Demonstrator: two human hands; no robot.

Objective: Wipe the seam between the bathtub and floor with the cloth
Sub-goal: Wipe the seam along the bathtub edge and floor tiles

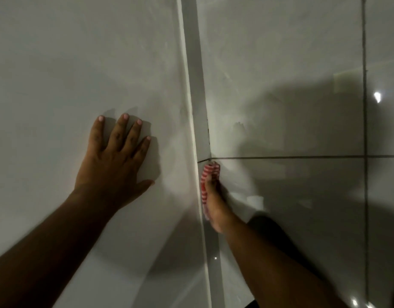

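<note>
The white bathtub side [80, 63] fills the left half of the view. Its lower edge meets the glossy grey floor tiles [291, 207] along a seam [199, 107] that runs from top centre down to the bottom. My right hand [215, 203] presses a red-and-white striped cloth [208, 174] into the seam, just below a tile grout line. The cloth sits between my fingers and the tub edge, and most of it is hidden under the hand. My left hand [116, 156] lies flat on the tub side with fingers spread, holding nothing.
Dark grout lines [365, 130] cross the floor tiles to the right of the seam. A dark chipped spot [209, 132] marks the grout strip above the cloth. Light glints and my shadow fall on the tiles at the right.
</note>
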